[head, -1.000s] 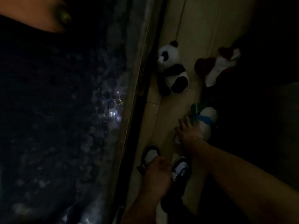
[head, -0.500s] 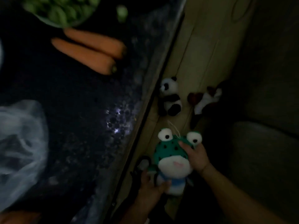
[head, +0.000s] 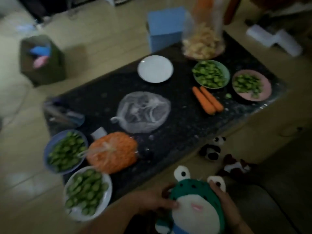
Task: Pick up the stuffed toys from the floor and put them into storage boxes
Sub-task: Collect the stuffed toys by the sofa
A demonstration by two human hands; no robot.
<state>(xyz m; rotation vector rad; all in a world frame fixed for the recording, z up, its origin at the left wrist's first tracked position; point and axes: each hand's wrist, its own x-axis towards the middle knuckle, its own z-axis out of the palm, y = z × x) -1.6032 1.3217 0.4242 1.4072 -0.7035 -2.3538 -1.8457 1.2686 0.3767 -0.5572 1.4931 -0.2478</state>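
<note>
**Frog toy lifted; view raised to whole desk**

Since half a second ago the frog toy (head: 197,206) has come up toward the camera, and the view has tilted up from the floor strip to take in the full dark desk (head: 177,119).

Left hand (head: 152,202) grips the frog's head at its 9 o'clock side, fingers (head: 170,204) curled onto the white face. Right hand (head: 226,205) holds the 3 o'clock side, fingers curled over the green top near one eye. Frog is off the floor, at 6 o'clock of the frame.

Panda toy (head: 211,148) and brown-white toy (head: 235,167) lie on the floor at about 4 o'clock, near the desk edge and near each other.

Cardboard box (head: 42,61) stands on the floor at 10 o'clock, blue and pink things inside; too blurred to identify.

On desk: two carrots (head: 208,100) at 2 o'clock, white plate (head: 155,69) at 12 o'clock.
</note>
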